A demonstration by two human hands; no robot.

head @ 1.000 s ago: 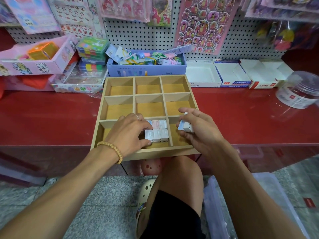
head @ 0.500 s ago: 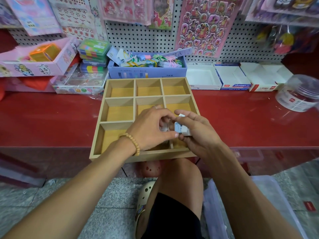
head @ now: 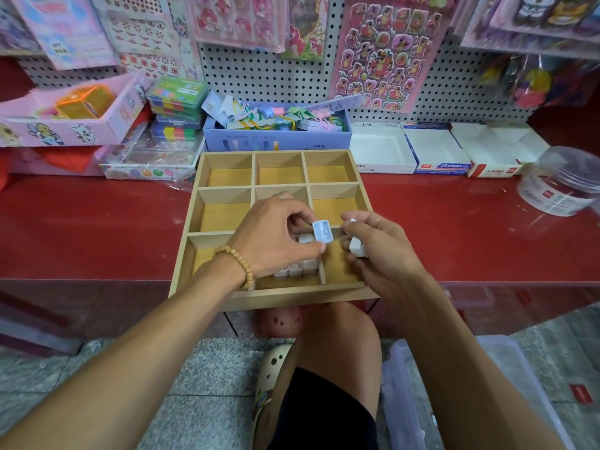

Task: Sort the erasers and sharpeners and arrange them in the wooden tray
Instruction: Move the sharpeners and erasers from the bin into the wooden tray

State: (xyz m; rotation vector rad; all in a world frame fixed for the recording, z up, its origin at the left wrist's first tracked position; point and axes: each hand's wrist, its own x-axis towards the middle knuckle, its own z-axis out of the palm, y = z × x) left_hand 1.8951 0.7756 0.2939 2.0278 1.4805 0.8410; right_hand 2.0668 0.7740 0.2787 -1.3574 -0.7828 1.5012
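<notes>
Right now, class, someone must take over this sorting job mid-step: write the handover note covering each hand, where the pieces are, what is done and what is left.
Left hand: pinches one pale blue sharpener above the wooden tray.
Right hand: holds a white piece and perhaps more; its fingers hide the rest.
Placed: a block of white pieces stands in rows in the tray's wide front compartment, partly hidden by the left hand.
Visible back and middle compartments hold nothing.
Left: set down both held pieces, then sort whatever remains; no loose stock is in view.
</notes>
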